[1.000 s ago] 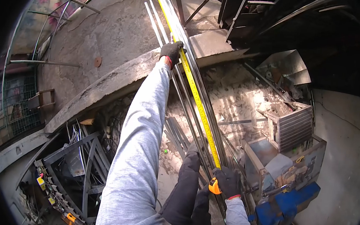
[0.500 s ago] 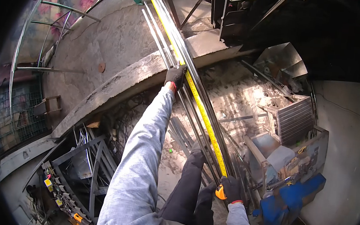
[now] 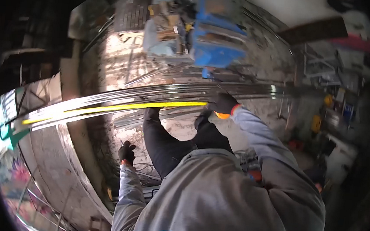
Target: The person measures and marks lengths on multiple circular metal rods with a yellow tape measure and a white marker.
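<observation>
In a dark glove with a red cuff, my right hand (image 3: 225, 105) is closed around a tape measure (image 3: 222, 116), whose orange case shows below the fingers. Its yellow blade (image 3: 151, 106) runs out leftward along a bundle of long shiny metal tubes (image 3: 178, 89). My left hand (image 3: 127, 152), gloved too, hangs apart from the tubes near my leg. Its fingers look loosely spread, and nothing shows in them. The far end of the blade lies over the bright tube ends at the left.
A concrete ledge (image 3: 67, 154) passes under the tubes on the left. Beyond them stand a bin of scraps (image 3: 164, 48) and a blue piece (image 3: 218, 53). A brown board (image 3: 315, 31) is at upper right. Clutter and tools (image 3: 333, 112) fill the right side.
The view has swung round, so the tubes now lie across it. My left hand has let go of the tubes and blade and come away. My right hand keeps the tape measure.
</observation>
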Motion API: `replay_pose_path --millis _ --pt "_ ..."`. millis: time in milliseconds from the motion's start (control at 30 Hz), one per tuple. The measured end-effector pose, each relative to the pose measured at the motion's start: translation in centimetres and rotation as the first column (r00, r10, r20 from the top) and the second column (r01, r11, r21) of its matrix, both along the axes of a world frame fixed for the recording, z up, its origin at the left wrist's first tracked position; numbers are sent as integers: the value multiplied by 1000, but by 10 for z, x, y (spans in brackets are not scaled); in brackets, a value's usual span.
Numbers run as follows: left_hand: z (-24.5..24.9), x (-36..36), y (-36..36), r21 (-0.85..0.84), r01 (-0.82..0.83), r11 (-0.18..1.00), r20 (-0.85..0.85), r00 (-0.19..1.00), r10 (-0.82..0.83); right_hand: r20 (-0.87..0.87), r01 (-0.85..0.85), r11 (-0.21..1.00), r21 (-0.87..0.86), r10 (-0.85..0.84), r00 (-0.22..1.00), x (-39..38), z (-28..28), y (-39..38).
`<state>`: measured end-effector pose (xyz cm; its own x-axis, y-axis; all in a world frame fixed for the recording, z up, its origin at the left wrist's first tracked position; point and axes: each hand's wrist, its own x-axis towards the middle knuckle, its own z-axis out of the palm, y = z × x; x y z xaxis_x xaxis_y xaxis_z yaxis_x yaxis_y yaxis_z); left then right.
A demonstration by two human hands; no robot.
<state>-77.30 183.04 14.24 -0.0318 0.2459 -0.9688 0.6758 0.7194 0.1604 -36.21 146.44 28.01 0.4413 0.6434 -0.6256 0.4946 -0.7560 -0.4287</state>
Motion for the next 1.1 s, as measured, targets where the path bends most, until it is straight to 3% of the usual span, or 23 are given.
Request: replay_pose_path --millis 33,67,133,200,267,300,333,400,433,467,500,533,567,600,667,733,833,867,1100 --pt "13 -2 -21 -40 47 998 -20 999 -48 54 -44 996 80 40 998 3 -9 -31" --pt "21 -8 -41 -61 102 993 -12 995 -103 13 15 992 123 -17 1000 9 -12 -55" --pt "42 -12 -80 -96 137 986 -1 990 -138 31 7 997 83 -10 999 23 8 -93" --pt "59 -9 -123 3 243 970 -4 970 -243 47 -8 987 160 0 999 42 0 -142" --pt "63 -18 -149 61 574 817 -3 818 -575 98 6 986 169 -23 995 60 2 -191" --pt "59 -30 -165 113 463 879 79 878 -473 134 -5 981 194 -21 991 66 0 -217" --pt "63 -21 -176 34 350 936 -105 933 -344 180 -18 978 209 -20 983 77 -2 -243" --pt "65 -8 -203 36 282 959 -74 958 -279 275 -55 986 155 10 961 95 -1 -290" --pt "72 4 -216 69 379 923 -99 923 -372 307 -52 984 172 -3 952 103 -12 -313" --pt "70 10 -221 9 370 929 -77 926 -368 297 -28 987 157 -20 955 110 -15 -333" --pt "70 13 -228 208 704 679 77 680 -729 318 -43 987 154 -8 948 117 -8 -355" --pt "68 15 -234 444 841 310 128 283 -951 340 -61 986 152 6 941 124 1 -374" --pt "56 26 -236 421 884 204 54 200 -978 348 -46 988 149 -9 937 129 10 -390" --pt "56 43 -248 428 884 186 60 178 -982 336 -2 995 99 -31 941 132 20 -406" --pt "68 80 -271 648 679 -344 -141 -336 -931 326 63 997 47 -74 942 137 37 -439" --pt "69 119 -301 644 474 -601 -257 -606 -753 288 66 997 45 -76 955 143 50 -465" --pt "58 158 -344 679 409 -610 -223 -677 -702 279 83 996 23 -86 957 151 69 -508" --pt "45 165 -359 702 338 -627 -282 -677 -680 277 85 996 24 -88 957 154 66 -523" --pt "38 209 -433 690 301 -659 -292 -717 -633 305 96 992 84 -118 945 191 79 -629"
